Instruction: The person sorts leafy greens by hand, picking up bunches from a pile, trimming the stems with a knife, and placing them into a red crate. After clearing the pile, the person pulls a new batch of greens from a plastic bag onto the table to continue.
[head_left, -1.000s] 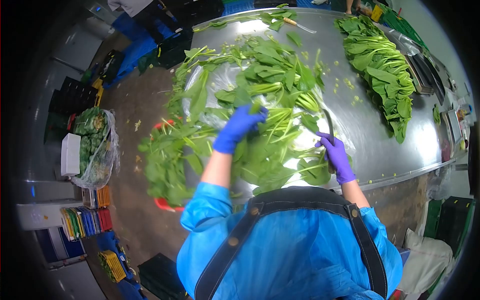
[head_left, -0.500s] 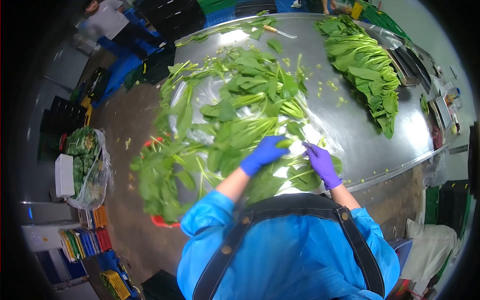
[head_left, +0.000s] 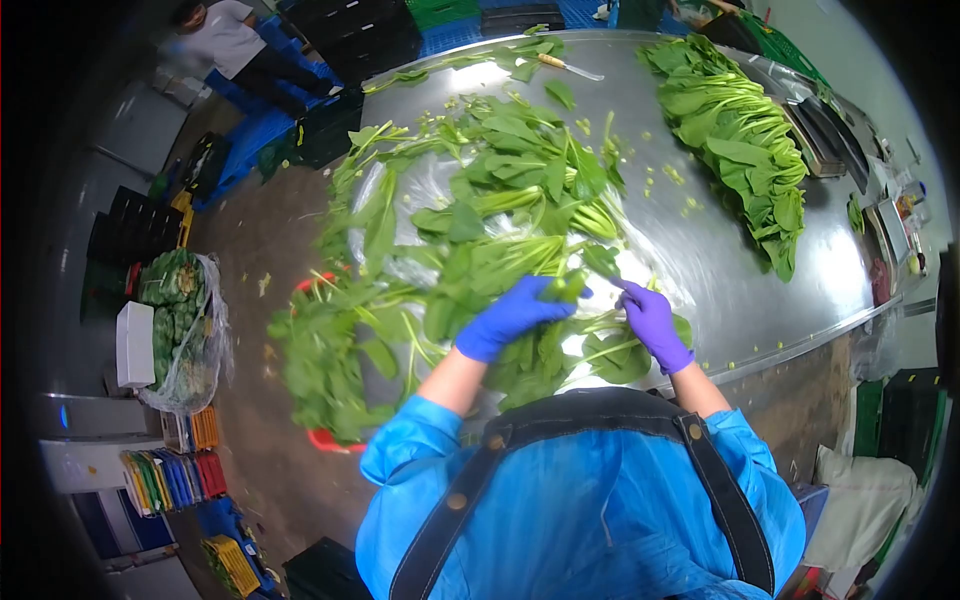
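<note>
My left hand point(head_left: 515, 316), in a blue glove, is closed round a leafy green point(head_left: 567, 288) whose pale stem end points toward the other hand. Just to the right, my right hand point(head_left: 655, 325), in a purple glove, is closed on a small knife point(head_left: 618, 293), mostly hidden by the fingers. Loose leafy greens lie below both hands on the metal table. Beyond them spreads a larger heap of greens point(head_left: 520, 160), partly on clear plastic sheeting point(head_left: 410, 225).
A long row of stacked greens point(head_left: 745, 140) lies at the right. A knife with a yellowish handle point(head_left: 552, 61) rests near the metal table's point(head_left: 650, 120) far side. Greens overhang a red container point(head_left: 335, 440) at the left. A person point(head_left: 235, 45) stands at the far left.
My left hand has shifted slightly left and down with the leafy green, which has turned in the fingers. My right hand stays close by, still holding the knife.
</note>
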